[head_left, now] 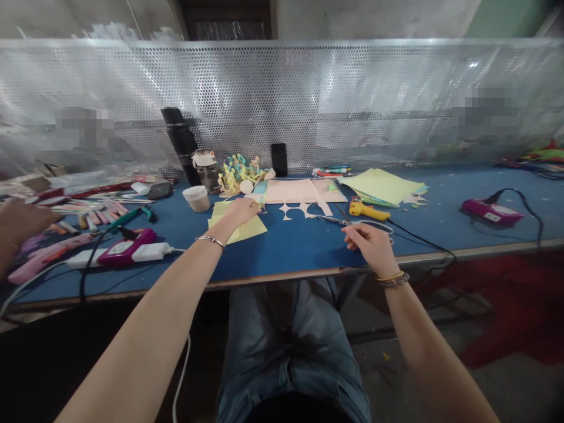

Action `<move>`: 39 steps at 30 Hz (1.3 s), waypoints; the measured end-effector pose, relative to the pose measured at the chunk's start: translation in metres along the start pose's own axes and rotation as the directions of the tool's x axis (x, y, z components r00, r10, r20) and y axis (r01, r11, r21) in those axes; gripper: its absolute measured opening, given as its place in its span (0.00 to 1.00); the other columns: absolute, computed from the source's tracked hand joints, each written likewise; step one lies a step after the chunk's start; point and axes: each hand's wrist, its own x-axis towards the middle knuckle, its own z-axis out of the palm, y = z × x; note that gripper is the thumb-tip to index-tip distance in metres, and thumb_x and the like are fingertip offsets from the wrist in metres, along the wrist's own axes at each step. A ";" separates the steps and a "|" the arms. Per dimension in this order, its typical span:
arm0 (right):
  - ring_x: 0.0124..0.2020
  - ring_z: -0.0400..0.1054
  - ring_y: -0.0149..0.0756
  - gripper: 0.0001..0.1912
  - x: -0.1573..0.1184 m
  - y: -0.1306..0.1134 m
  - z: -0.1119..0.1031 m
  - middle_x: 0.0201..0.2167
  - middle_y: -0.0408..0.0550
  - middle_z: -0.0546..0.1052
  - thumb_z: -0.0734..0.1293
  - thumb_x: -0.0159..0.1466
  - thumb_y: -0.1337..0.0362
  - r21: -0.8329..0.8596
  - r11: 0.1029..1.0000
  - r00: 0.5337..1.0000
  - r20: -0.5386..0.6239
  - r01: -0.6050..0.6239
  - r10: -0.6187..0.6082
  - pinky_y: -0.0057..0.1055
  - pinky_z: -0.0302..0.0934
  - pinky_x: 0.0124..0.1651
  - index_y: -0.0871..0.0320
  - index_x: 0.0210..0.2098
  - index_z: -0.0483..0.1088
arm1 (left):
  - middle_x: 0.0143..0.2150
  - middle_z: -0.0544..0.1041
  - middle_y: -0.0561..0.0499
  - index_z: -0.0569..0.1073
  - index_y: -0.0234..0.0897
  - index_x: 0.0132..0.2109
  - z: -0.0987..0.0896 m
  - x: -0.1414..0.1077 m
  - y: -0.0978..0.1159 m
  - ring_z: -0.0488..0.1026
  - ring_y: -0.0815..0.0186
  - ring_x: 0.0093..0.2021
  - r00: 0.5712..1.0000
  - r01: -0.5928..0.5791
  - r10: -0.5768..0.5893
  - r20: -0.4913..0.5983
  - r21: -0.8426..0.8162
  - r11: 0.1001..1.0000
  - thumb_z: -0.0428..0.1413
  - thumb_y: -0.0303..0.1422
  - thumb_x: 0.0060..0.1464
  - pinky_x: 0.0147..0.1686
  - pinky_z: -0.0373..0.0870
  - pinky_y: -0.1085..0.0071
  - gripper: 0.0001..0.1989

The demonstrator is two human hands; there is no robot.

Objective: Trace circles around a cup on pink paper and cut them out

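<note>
My left hand rests over yellow paper sheets on the blue table, its fingertips drawn together near their upper edge. Whatever those fingertips hold, if anything, is too small to make out. In my right hand are scissors, their blades parted and pointing left and away from me. The handles are mostly hidden by my fingers. Between the hands and farther back lie pale pink paper and cut scraps with curved notches. A pale paper disc lies beyond my left hand.
A yellow glue gun with a black cord sits just beyond my right hand. Yellow-green paper is stacked behind it. At left are a cup, a purple power strip and another person's hand. A perforated metal screen bounds the back.
</note>
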 end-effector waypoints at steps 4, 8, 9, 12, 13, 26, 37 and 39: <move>0.21 0.67 0.30 0.17 0.000 0.001 0.000 0.22 0.45 0.74 0.66 0.59 0.50 0.003 1.000 1.000 -0.004 -0.005 0.005 0.27 0.64 0.26 0.60 0.31 0.74 | 0.41 0.79 0.44 0.78 0.38 0.39 -0.007 -0.005 0.001 0.75 0.56 0.40 0.999 0.000 0.001 -0.051 0.020 1.000 0.43 0.41 0.58 0.35 0.67 0.67 0.20; 0.21 0.67 0.29 0.17 0.001 0.001 0.000 0.22 0.44 0.73 0.66 0.59 0.51 -0.008 1.000 1.000 -0.004 -0.009 0.009 0.26 0.64 0.26 0.60 0.31 0.74 | 0.46 0.78 0.46 0.77 0.40 0.44 -0.016 -0.010 0.002 0.73 0.56 0.43 0.991 0.017 -0.013 -0.137 0.022 1.000 0.39 0.39 0.61 0.37 0.66 0.66 0.22; 0.21 0.67 0.29 0.17 0.001 0.001 0.001 0.22 0.44 0.73 0.66 0.59 0.51 -0.010 1.000 1.000 -0.003 -0.009 0.009 0.26 0.64 0.26 0.60 0.31 0.74 | 0.47 0.77 0.47 0.76 0.41 0.46 -0.017 -0.011 0.002 0.73 0.55 0.45 0.989 0.012 -0.009 -0.147 0.022 1.000 0.38 0.39 0.61 0.38 0.66 0.66 0.23; 0.21 0.67 0.29 0.17 0.000 0.003 0.001 0.23 0.45 0.73 0.66 0.60 0.51 -0.013 1.000 1.000 0.001 -0.003 0.003 0.26 0.64 0.26 0.60 0.31 0.74 | 0.47 0.78 0.48 0.77 0.43 0.46 -0.016 -0.012 0.001 0.73 0.55 0.46 0.993 -0.014 0.017 -0.116 0.022 1.000 0.42 0.42 0.58 0.39 0.66 0.66 0.21; 0.21 0.67 0.29 0.17 0.000 0.003 0.001 0.23 0.45 0.73 0.65 0.60 0.51 -0.015 1.000 1.000 0.004 0.001 0.000 0.26 0.64 0.26 0.60 0.31 0.74 | 0.46 0.78 0.48 0.78 0.43 0.44 -0.015 -0.012 0.001 0.73 0.55 0.45 0.996 -0.020 0.022 -0.091 0.020 1.000 0.45 0.43 0.57 0.39 0.66 0.66 0.20; 0.33 0.73 0.38 0.12 0.117 -0.009 0.015 0.35 0.52 0.79 0.65 0.59 0.60 -0.471 0.879 0.982 0.186 0.074 0.017 0.32 0.66 0.39 0.61 0.36 0.76 | 0.56 0.73 0.49 0.71 0.41 0.55 -0.012 0.000 0.002 0.71 0.57 0.52 0.998 -0.048 0.046 -0.040 -0.063 0.997 0.45 0.45 0.57 0.46 0.66 0.70 0.24; 0.41 0.72 0.42 0.15 0.209 0.029 0.065 0.37 0.60 0.77 0.73 0.53 0.59 -0.643 0.764 0.961 0.174 -0.055 0.215 0.38 0.64 0.46 0.65 0.33 0.72 | 0.59 0.70 0.46 0.69 0.40 0.57 -0.008 0.039 0.018 0.67 0.55 0.57 0.992 -0.129 0.128 -0.018 -0.053 0.990 0.46 0.41 0.59 0.52 0.64 0.64 0.22; 0.33 0.72 0.37 0.16 0.214 0.035 0.066 0.28 0.55 0.77 0.72 0.53 0.56 -0.590 0.805 0.965 0.171 -0.063 0.200 0.35 0.65 0.39 0.65 0.28 0.72 | 0.59 0.69 0.46 0.69 0.40 0.58 -0.005 0.044 0.022 0.66 0.55 0.57 0.988 -0.158 0.157 -0.008 -0.050 0.986 0.46 0.40 0.59 0.53 0.63 0.63 0.22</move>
